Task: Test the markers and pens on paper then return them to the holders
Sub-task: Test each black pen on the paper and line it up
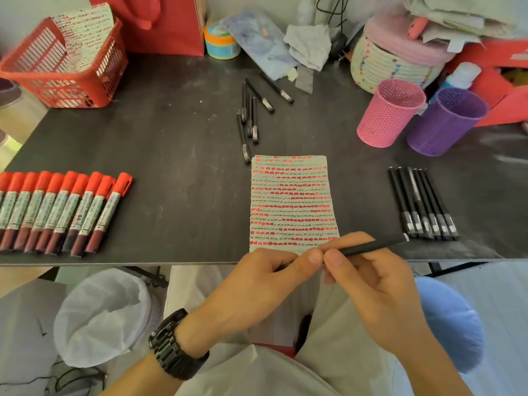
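Black pen (pixel 377 245) gripped by left hand (pixel 265 284) and right hand (pixel 374 281) | paper (pixel 291 201) nearly full | pink holder (pixel 383 124), purple holder (pixel 440 132) seemingly empty

Left: red basket (pixel 57 78) on the table (pixel 177 155).
Back: red bag (pixel 171 27); striped tub (pixel 221 42), perhaps tape; crumpled cloth (pixel 308 45); woven basket (pixel 391 64).
Floor: bin (pixel 105 315) with white liner.

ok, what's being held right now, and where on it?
One pen, in both hands. The right hand grips the barrel and the left hand pinches the near end. The far end sticks out free.
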Motion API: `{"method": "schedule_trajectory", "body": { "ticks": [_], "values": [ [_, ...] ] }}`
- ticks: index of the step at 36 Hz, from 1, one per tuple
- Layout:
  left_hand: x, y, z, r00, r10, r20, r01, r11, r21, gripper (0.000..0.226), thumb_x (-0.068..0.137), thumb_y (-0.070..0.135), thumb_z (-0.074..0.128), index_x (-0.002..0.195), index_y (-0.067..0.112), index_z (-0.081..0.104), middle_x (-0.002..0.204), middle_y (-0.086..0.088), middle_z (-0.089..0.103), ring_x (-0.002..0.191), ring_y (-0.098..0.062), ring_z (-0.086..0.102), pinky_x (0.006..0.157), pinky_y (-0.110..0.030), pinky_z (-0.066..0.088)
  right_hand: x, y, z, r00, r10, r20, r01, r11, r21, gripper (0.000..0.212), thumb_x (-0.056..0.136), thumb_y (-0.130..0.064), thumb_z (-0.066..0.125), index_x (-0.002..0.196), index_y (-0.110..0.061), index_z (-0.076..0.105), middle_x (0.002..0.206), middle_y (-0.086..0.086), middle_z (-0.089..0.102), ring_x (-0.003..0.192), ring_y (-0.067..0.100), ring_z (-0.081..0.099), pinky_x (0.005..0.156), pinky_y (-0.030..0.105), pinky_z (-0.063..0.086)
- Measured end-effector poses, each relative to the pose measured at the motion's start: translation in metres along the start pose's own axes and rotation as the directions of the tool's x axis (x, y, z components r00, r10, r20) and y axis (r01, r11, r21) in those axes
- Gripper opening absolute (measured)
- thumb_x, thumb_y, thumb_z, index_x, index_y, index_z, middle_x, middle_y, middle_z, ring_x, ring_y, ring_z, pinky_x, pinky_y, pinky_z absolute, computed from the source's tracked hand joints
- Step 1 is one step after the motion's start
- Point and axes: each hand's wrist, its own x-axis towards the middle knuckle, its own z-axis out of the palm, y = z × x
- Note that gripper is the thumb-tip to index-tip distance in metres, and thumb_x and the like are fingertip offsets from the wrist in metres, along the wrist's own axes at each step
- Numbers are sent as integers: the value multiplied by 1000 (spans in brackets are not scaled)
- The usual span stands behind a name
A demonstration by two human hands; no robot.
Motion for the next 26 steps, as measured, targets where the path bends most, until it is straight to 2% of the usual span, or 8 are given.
{"method": "schedule_trajectory", "body": {
  "ticks": [3, 6, 9, 12, 15, 18, 22, 26],
  "values": [
    [5, 6, -7, 999, 39, -16, -35, 982, 186, 77, 73, 92, 43, 69, 15, 35, 60, 10, 31, 58, -7, 31, 57, -20, 28, 16, 2, -13, 990, 23, -139, -11, 996, 84, 12, 91, -23, 66, 90, -11, 70, 71, 3, 69, 59, 13, 63, 61, 20, 53],
    [9, 10, -9, 994, 33, -105, 4, 942, 336, 62, 69, 94, 41, 69, 32, 37, 59, 15, 42, 54, -6, 39, 54, -17, 33, 33, 8, -31, 958, 121, -261, -67, 976, 206, 13, 91, -31, 62, 85, -22, 70, 65, 8, 66, 52, 20, 57, 54, 26, 51],
    [18, 7, -6, 951, 146, -271, -1, 882, 471, 49, 70, 91, 42, 78, 43, 37, 84, 29, 54, 76, 2, 55, 56, -14, 41, 48, 18, -45, 938, 158, -308, -101, 976, 193, 15, 96, -31, 63, 81, -28, 65, 64, 6, 64, 51, 20, 56, 51, 27, 50],
    [33, -3, 0, 924, 253, -286, -24, 786, 618, 42, 75, 78, 50, 97, 44, 38, 95, 28, 48, 93, 2, 54, 68, -13, 47, 57, 26, -48, 926, 186, -330, -131, 975, 181, 20, 85, -47, 64, 73, -31, 60, 58, 4, 60, 48, 21, 55, 47, 28, 48],
    [50, -16, 9, 957, 195, -215, -13, 770, 638, 59, 75, 70, 65, 117, 47, 30, 100, 32, 41, 96, 3, 49, 87, -19, 48, 65, 30, -46, 915, 209, -345, -156, 972, 175, 27, 87, -47, 64, 67, -30, 57, 52, 5, 58, 44, 20, 54, 43, 27, 45],
    [63, -28, 14, 957, 220, -187, -42, 748, 663, 70, 75, 67, 66, 128, 44, 28, 109, 32, 38, 100, 10, 35, 106, -31, 42, 71, 31, -45, 925, 204, -321, -150, 971, 185, 23, 90, -35, 61, 68, -27, 64, 55, 10, 63, 43, 21, 56, 41, 27, 46],
    [72, -35, 10, 952, 214, -220, -14, 747, 664, 74, 73, 73, 56, 135, 42, 29, 105, 32, 35, 99, 11, 33, 103, -34, 48, 75, 35, -41, 951, 178, -252, -153, 981, 117, 19, 92, -32, 65, 78, -24, 74, 68, 13, 71, 50, 21, 63, 48, 27, 51],
    [73, -37, 8, 935, 256, -244, -18, 723, 690, 75, 75, 74, 54, 137, 36, 33, 111, 28, 43, 99, 11, 30, 103, -33, 47, 71, 47, -34, 951, 153, -269, -163, 986, -14, 19, 88, -33, 74, 74, -22, 69, 62, 8, 69, 50, 15, 64, 50, 23, 53]
  ]
}}
